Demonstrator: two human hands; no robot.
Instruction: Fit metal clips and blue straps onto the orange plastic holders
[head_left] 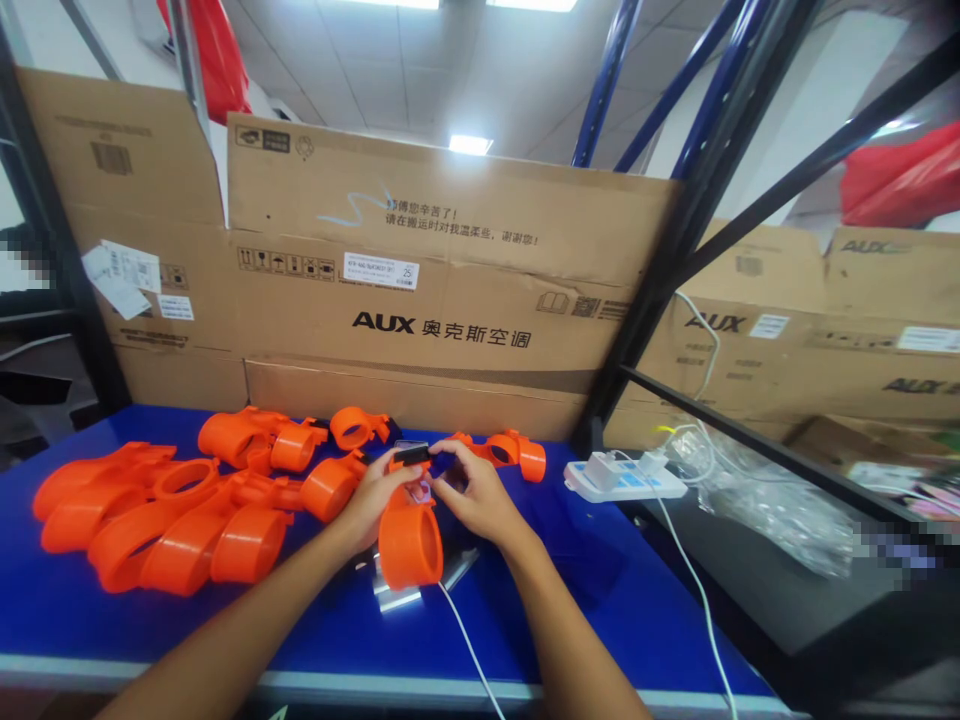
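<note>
My left hand (377, 497) and my right hand (475, 494) meet at the middle of the blue table (75, 610). Both are closed around the top of an orange plastic tube part (409, 540) that stands on a small metal plate (394, 592). My fingertips pinch a small black piece (412, 455) at the part's upper end. A white cable (469, 645) runs from under the part toward the table's front edge.
Several more orange tube parts (187, 510) are heaped to the left, and one orange part (510, 450) lies behind my right hand. A white power strip (622, 478) sits to the right. Large cardboard boxes (420, 300) wall off the back. Clear plastic bags (772, 500) lie at right.
</note>
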